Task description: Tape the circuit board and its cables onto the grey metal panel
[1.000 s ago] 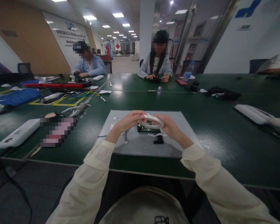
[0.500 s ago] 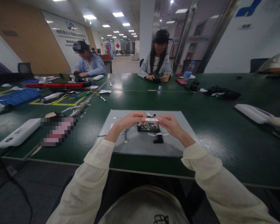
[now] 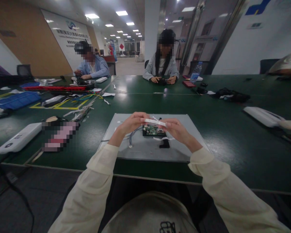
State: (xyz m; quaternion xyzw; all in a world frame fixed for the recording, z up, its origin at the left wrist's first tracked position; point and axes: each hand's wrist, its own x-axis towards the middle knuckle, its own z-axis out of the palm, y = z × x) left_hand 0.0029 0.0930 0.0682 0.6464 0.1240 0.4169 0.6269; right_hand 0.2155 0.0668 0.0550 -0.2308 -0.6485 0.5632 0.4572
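Note:
Both my hands are raised over a grey metal panel (image 3: 184, 149) that lies flat on the green table. My left hand (image 3: 131, 124) and my right hand (image 3: 174, 129) are each closed on one side of a white roll of tape (image 3: 155, 122), which I see edge-on between my fingertips. Beneath the roll, a small green circuit board (image 3: 152, 130) sits on the panel with thin wires (image 3: 132, 137) running off to its left. A short white strip (image 3: 163, 139) and a small black part (image 3: 164, 145) lie just in front of the board.
On the left lie a white device (image 3: 18, 138), loose cables (image 3: 81, 111) and a blue tray (image 3: 16, 99). Another white device (image 3: 263, 116) lies at the right. Two people sit across the table (image 3: 228, 129), each handling small items. A water bottle (image 3: 195, 73) stands near the far edge.
The tape roll has turned from showing its open ring to edge-on between my fingers. Both hands stayed over the circuit board and rose slightly.

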